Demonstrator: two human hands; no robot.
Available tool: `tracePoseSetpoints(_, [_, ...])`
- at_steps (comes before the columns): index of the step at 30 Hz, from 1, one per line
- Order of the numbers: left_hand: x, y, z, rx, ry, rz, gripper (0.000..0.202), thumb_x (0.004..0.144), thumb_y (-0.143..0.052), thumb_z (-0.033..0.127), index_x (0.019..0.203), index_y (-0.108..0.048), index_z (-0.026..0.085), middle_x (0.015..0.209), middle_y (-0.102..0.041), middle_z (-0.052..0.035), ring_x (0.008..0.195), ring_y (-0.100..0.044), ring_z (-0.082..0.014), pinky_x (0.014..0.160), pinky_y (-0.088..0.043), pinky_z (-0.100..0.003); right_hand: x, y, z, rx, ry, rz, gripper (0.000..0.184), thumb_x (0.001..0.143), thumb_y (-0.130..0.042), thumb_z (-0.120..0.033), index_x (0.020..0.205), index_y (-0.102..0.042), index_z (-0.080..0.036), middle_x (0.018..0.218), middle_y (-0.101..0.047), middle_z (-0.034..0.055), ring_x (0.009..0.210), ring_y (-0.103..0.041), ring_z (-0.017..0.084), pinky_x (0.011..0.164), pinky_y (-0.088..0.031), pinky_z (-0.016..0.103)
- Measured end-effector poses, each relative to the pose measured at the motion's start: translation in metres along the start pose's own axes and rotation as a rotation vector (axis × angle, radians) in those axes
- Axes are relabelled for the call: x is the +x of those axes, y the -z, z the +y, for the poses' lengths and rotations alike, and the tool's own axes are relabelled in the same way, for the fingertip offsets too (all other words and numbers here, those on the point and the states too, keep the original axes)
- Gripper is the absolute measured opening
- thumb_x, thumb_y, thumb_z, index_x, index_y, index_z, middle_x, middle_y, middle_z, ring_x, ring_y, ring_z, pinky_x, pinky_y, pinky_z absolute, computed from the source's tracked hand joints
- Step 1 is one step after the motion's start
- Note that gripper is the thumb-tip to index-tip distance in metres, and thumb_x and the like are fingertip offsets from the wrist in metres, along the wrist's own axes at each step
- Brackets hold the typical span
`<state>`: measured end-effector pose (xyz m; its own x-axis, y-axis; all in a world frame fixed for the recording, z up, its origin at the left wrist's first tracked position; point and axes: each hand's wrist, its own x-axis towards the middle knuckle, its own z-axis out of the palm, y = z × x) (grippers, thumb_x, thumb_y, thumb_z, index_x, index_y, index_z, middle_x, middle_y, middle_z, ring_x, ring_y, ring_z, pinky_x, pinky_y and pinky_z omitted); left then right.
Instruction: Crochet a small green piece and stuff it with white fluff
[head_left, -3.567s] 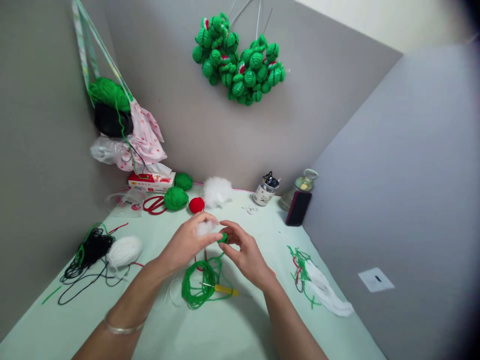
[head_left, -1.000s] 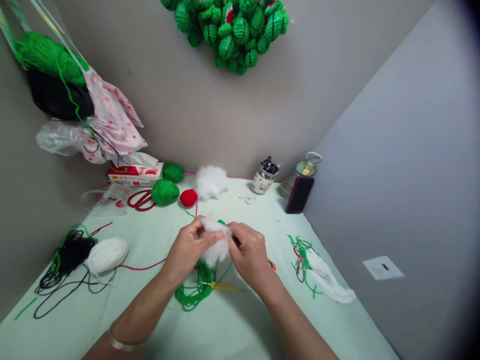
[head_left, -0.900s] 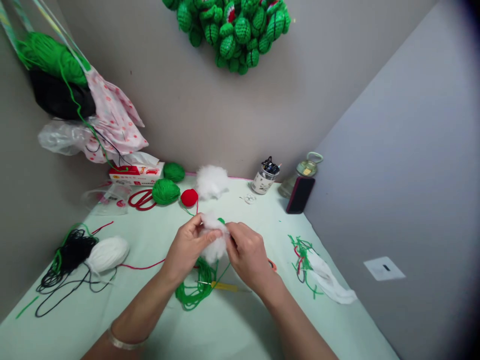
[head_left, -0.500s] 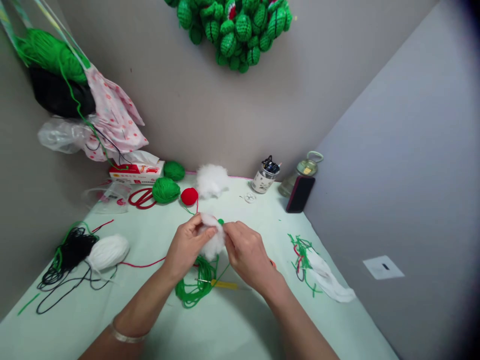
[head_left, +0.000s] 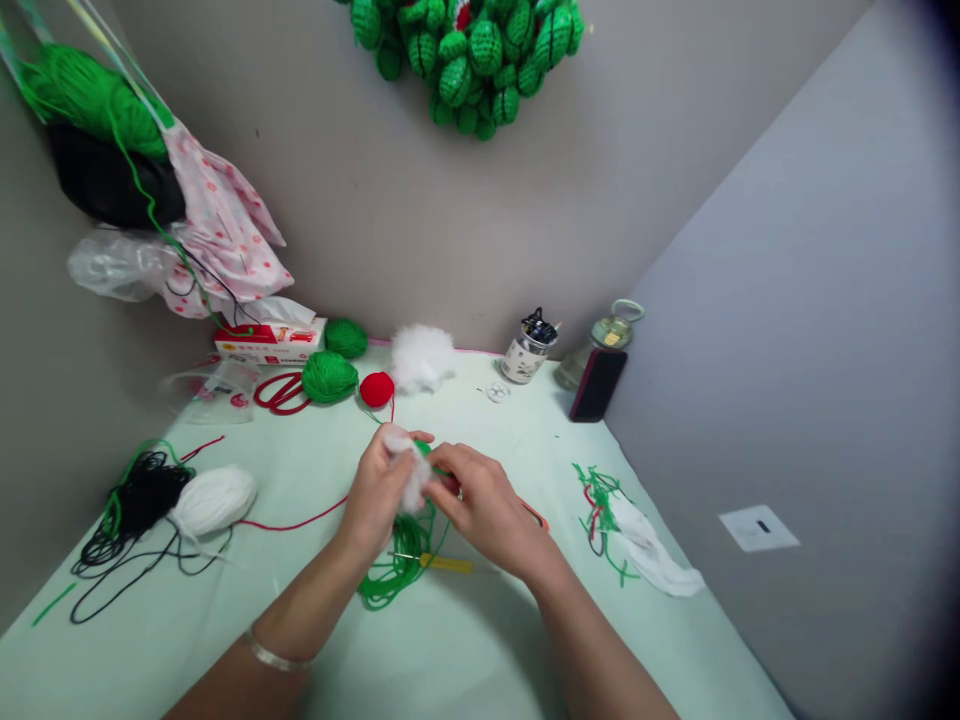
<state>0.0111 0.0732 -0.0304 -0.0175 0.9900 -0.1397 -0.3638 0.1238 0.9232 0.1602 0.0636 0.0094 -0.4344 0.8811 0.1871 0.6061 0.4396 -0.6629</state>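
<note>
A tuft of white stuffing (head_left: 414,488) is gripped in my left hand (head_left: 377,492), its fingers bent around it. My right hand (head_left: 480,505) pinches close against it, at a small green crocheted piece (head_left: 424,448) that shows between the two hands. Much of that piece is covered by fingers and stuffing. Below the hands lies a loose skein of green yarn (head_left: 384,588), with a yellow-handled crochet hook (head_left: 446,564) across it. Part of something orange (head_left: 534,513) sticks out from behind my right wrist.
Behind the hands are a larger heap of stuffing (head_left: 421,358), a red yarn ball (head_left: 376,390), green balls (head_left: 330,377) and red-handled scissors (head_left: 282,393). White yarn (head_left: 216,498) and black yarn (head_left: 150,490) lie left. Yarn scraps (head_left: 598,505), a phone (head_left: 598,385) and a can (head_left: 525,355) stand or lie right.
Both hands have shifted slightly left. The stuffing is now more bunched up in my left hand, and more of the green piece shows between the hands.
</note>
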Motion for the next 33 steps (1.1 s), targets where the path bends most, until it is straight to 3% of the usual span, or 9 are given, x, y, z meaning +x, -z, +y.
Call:
tracePoseSetpoints(5, [-0.006, -0.007, 0.000, -0.128, 0.031, -0.067, 0.033, 0.078, -0.078, 0.030, 0.095, -0.050, 0.025, 0.092, -0.070, 0.0043, 0.058, -0.062, -0.0099, 0.051, -0.050, -0.021, 0.004, -0.007, 0.010, 0.243, -0.220, 0.121, 0.016, 0.092, -0.056, -0.019, 0.076, -0.059, -0.023, 0.063, -0.059, -0.0055, 0.058, -0.046, 0.012, 0.059, -0.033, 0.025])
tracePoseSetpoints(9, [-0.008, -0.006, 0.010, -0.170, 0.066, -0.150, 0.030, 0.085, -0.077, 0.042, 0.101, -0.063, 0.020, 0.104, -0.076, -0.0058, 0.087, -0.072, -0.0183, 0.075, -0.057, -0.027, 0.005, -0.004, 0.016, 0.335, -0.299, 0.206, 0.012, 0.082, -0.057, -0.017, 0.071, -0.056, -0.022, 0.060, -0.058, -0.0062, 0.054, -0.044, 0.011, 0.055, -0.032, 0.025])
tracePoseSetpoints(13, [-0.008, -0.002, 0.022, -0.224, 0.150, -0.280, 0.049, 0.092, -0.066, 0.058, 0.110, -0.074, 0.013, 0.109, -0.079, -0.0157, 0.105, -0.072, -0.0301, 0.087, -0.056, -0.035, 0.005, 0.005, 0.014, 0.294, -0.330, 0.296, 0.013, 0.076, -0.057, -0.017, 0.066, -0.052, -0.023, 0.056, -0.043, -0.0073, 0.053, -0.035, 0.011, 0.054, -0.026, 0.026])
tracePoseSetpoints(16, [-0.007, -0.001, 0.022, -0.146, 0.117, -0.257, 0.036, 0.086, -0.077, 0.047, 0.104, -0.077, 0.016, 0.118, -0.078, -0.0138, 0.103, -0.072, -0.0285, 0.082, -0.054, -0.032, 0.004, 0.008, 0.009, 0.235, -0.322, 0.277, 0.013, 0.073, -0.054, -0.014, 0.066, -0.049, -0.023, 0.055, -0.038, -0.0078, 0.053, -0.031, 0.011, 0.053, -0.025, 0.026])
tracePoseSetpoints(19, [-0.005, 0.000, 0.017, -0.077, 0.041, -0.228, 0.028, 0.076, -0.088, 0.032, 0.096, -0.074, 0.020, 0.123, -0.075, -0.0087, 0.102, -0.071, -0.0226, 0.083, -0.053, -0.028, 0.001, 0.007, 0.005, 0.076, -0.227, 0.259, 0.014, 0.073, -0.052, -0.011, 0.068, -0.048, -0.023, 0.058, -0.042, -0.0065, 0.055, -0.035, 0.012, 0.056, -0.027, 0.026])
tracePoseSetpoints(24, [-0.002, 0.002, 0.009, -0.066, 0.031, -0.227, 0.028, 0.074, -0.087, 0.029, 0.090, -0.067, 0.020, 0.091, -0.071, -0.0003, 0.078, -0.065, -0.0149, 0.070, -0.049, -0.023, -0.006, 0.009, -0.001, -0.130, -0.037, 0.159, 0.022, 0.077, -0.047, -0.003, 0.083, -0.054, -0.022, 0.075, -0.056, -0.0011, 0.065, -0.045, 0.015, 0.063, -0.032, 0.027])
tracePoseSetpoints(28, [-0.003, 0.000, 0.007, -0.042, 0.025, -0.221, 0.028, 0.075, -0.085, 0.033, 0.086, -0.063, 0.020, 0.081, -0.065, 0.0021, 0.068, -0.060, -0.0129, 0.061, -0.044, -0.022, -0.009, 0.020, -0.009, -0.059, -0.102, 0.049, 0.016, 0.087, -0.049, -0.009, 0.091, -0.055, -0.023, 0.080, -0.056, -0.0022, 0.068, -0.046, 0.014, 0.065, -0.034, 0.026])
tracePoseSetpoints(33, [-0.004, -0.001, 0.006, 0.029, -0.005, -0.174, 0.023, 0.083, -0.075, 0.034, 0.084, -0.057, 0.021, 0.077, -0.062, 0.0035, 0.058, -0.051, -0.0108, 0.056, -0.041, -0.023, -0.008, 0.025, -0.015, 0.075, -0.167, 0.024, 0.011, 0.096, -0.048, -0.018, 0.092, -0.057, -0.024, 0.075, -0.052, -0.0044, 0.067, -0.044, 0.013, 0.065, -0.031, 0.027])
